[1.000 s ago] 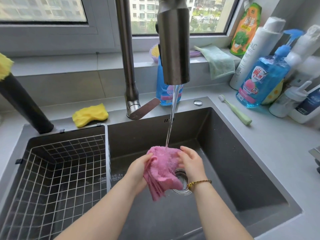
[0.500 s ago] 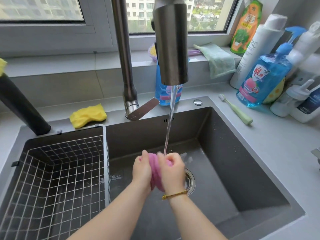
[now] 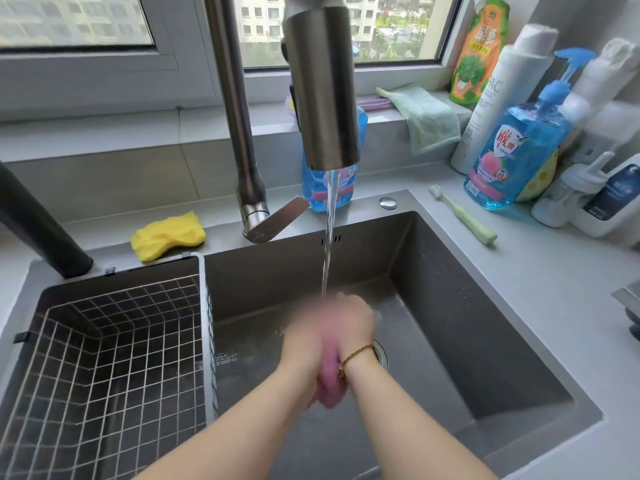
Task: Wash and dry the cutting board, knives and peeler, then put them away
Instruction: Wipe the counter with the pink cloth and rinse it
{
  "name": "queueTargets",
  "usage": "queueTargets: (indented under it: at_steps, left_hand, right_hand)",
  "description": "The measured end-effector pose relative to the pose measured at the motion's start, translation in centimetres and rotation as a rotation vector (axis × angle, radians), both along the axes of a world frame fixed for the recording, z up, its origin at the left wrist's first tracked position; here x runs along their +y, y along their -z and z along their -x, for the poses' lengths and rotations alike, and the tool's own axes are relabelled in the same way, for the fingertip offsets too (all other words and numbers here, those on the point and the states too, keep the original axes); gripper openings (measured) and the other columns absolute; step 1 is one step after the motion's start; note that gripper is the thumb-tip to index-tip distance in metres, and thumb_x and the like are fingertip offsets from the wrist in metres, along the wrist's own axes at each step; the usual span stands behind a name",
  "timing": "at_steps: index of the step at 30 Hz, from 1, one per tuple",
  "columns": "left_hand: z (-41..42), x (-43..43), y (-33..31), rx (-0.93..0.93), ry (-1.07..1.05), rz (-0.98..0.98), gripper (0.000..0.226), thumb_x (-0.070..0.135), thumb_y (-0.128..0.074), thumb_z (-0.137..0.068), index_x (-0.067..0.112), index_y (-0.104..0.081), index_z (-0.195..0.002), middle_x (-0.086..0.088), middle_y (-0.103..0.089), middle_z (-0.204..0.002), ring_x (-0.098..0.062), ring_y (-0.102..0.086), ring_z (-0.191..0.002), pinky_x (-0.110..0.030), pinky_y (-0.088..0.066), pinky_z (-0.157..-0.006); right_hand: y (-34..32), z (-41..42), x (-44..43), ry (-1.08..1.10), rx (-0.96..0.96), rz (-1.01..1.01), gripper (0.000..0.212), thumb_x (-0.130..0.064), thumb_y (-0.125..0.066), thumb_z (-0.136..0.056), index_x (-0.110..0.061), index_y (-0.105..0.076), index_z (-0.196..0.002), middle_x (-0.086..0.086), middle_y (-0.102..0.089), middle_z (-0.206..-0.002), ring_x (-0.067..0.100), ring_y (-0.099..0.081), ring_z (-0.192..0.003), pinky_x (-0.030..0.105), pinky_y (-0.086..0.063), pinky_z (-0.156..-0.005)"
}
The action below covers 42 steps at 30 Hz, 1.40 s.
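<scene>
**A:** From the left: what changed near the white wire-grid basket (image 3: 104,358) and the yellow sponge (image 3: 168,235) behind it?

**B:** Nothing, both sit as they did. The change is in the middle, under the thin stream of water (image 3: 327,251) from the steel tap spout (image 3: 322,88). A second ago the pink cloth (image 3: 329,379) was spread open between the hands. Now it is bunched up.

**A:** And the hands?

**B:** They're blurred with motion. The left hand (image 3: 301,341) and the right hand (image 3: 356,320) are pressed together, each closed around the cloth. Only a pink wad shows, below the wrists.

**A:** So, wringing or scrubbing it?

**B:** That's my reading: she's rinsing it over the drain of the dark grey steel sink (image 3: 467,306).

**A:** Where are the board, knives and peeler?

**B:** None are in view, so I can't say whether they've been washed. This looks like cloth preparation or clean-up.
</scene>
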State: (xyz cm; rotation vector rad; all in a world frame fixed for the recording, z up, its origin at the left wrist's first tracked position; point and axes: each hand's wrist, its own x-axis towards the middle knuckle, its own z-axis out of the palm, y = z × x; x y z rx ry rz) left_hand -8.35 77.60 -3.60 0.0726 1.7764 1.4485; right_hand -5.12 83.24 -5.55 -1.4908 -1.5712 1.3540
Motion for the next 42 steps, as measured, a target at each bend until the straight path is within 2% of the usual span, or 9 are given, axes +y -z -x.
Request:
queueTargets:
  at_steps: [7, 12, 17, 22, 27, 30, 33, 38, 42]
  left_hand:
    - [1.2, -0.3, 0.1, -0.199, -0.040, -0.051, 0.048, 0.041, -0.040, -0.095, -0.001, -0.063, -0.088, -0.015, -0.063, -0.082, -0.026, -0.060, -0.076, -0.035, -0.050, -0.079]
    - [2.2, -1.5, -0.9, -0.356, 0.036, -0.154, 0.051, 0.046, -0.040, -0.094, -0.001, -0.058, -0.100, -0.022, -0.064, -0.093, -0.030, -0.063, -0.082, -0.035, -0.051, -0.069]
    - [2.2, -2.8, 0.2, -0.337, 0.128, -0.181, 0.049, 0.041, -0.048, -0.090, -0.001, -0.058, -0.114, -0.025, -0.063, -0.110, -0.037, -0.062, -0.100, -0.045, -0.048, -0.091]
    - [1.8, -3.4, 0.3, -0.019, 0.242, -0.233, 0.020, 0.017, -0.057, -0.088, 0.009, -0.066, -0.105, -0.018, -0.070, -0.093, -0.022, -0.068, -0.074, -0.031, -0.055, -0.068]
    - [2.2, -3.7, -0.1, 0.057, 0.338, -0.267, 0.020, 0.006, -0.050, -0.092, 0.005, -0.064, -0.106, -0.011, -0.061, -0.059, -0.013, -0.048, -0.038, -0.016, -0.033, -0.036]
    - [2.8, -3.5, -0.3, 0.071, 0.337, -0.260, 0.022, 0.006, -0.049, -0.092, 0.008, -0.065, -0.107, -0.009, -0.066, -0.075, -0.015, -0.054, -0.058, -0.022, -0.041, -0.049]
    - [3.6, -3.7, -1.1, 0.038, 0.376, -0.331, 0.022, 0.007, -0.048, -0.091, 0.012, -0.065, -0.105, -0.011, -0.069, -0.098, -0.019, -0.063, -0.087, -0.031, -0.049, -0.077]
    - [4.6, -3.6, -2.2, 0.153, 0.389, -0.294, 0.019, 0.008, -0.055, -0.089, 0.020, -0.068, -0.095, 0.004, -0.071, -0.089, -0.006, -0.064, -0.082, -0.012, -0.049, -0.066]
    - [6.1, -2.0, -3.4, 0.337, 0.273, -0.195, 0.025, 0.014, -0.053, -0.091, 0.017, -0.060, -0.115, 0.004, -0.063, -0.102, -0.010, -0.058, -0.099, -0.017, -0.043, -0.084]
  right_hand:
    - [0.1, -0.8, -1.5, -0.105, -0.029, -0.040, 0.035, -0.024, -0.048, -0.093, -0.019, -0.042, -0.059, -0.004, -0.047, -0.060, 0.016, -0.046, -0.066, 0.025, -0.033, -0.058]
    - [1.4, -4.0, 0.6, -0.193, 0.292, 0.714, 0.048, -0.039, -0.038, -0.096, 0.001, -0.063, -0.090, 0.012, -0.065, -0.078, 0.022, -0.061, -0.076, 0.033, -0.049, -0.072]
    - [-0.3, -4.5, -0.2, -0.168, 0.378, 0.323, 0.011, -0.007, -0.052, -0.091, -0.009, -0.060, -0.083, 0.006, -0.061, -0.082, 0.015, -0.057, -0.077, 0.022, -0.048, -0.066]
    - [-3.0, -4.1, -2.8, -0.528, 0.249, 0.108, 0.035, 0.007, -0.042, -0.089, -0.017, -0.067, -0.095, -0.003, -0.068, -0.092, 0.005, -0.063, -0.090, 0.020, -0.052, -0.085]
    - [-4.2, -5.2, -1.9, -0.545, 0.307, 0.097, 0.040, 0.014, -0.041, -0.087, -0.016, -0.068, -0.083, -0.009, -0.070, -0.070, 0.004, -0.067, -0.070, 0.013, -0.052, -0.063]
    - [-3.3, -4.9, -0.7, -0.235, 0.197, -0.066, 0.019, -0.002, -0.058, -0.085, -0.014, -0.061, -0.100, -0.005, -0.062, -0.090, 0.012, -0.059, -0.086, 0.018, -0.049, -0.072]
    - [-2.5, -4.7, 0.2, -0.411, 0.159, 0.163, 0.036, -0.023, -0.057, -0.088, -0.017, -0.051, -0.124, -0.002, -0.054, -0.121, 0.016, -0.051, -0.113, 0.033, -0.043, -0.097]
    - [-2.2, -3.7, -0.1, -0.504, 0.221, 0.172, 0.016, -0.018, -0.047, -0.094, -0.012, -0.062, -0.096, 0.004, -0.062, -0.095, 0.015, -0.056, -0.089, 0.029, -0.047, -0.080]
    - [-1.8, -3.3, -0.1, -0.417, 0.181, 0.124, 0.017, -0.019, -0.048, -0.094, -0.014, -0.059, -0.082, 0.002, -0.058, -0.083, 0.014, -0.051, -0.081, 0.028, -0.043, -0.073]
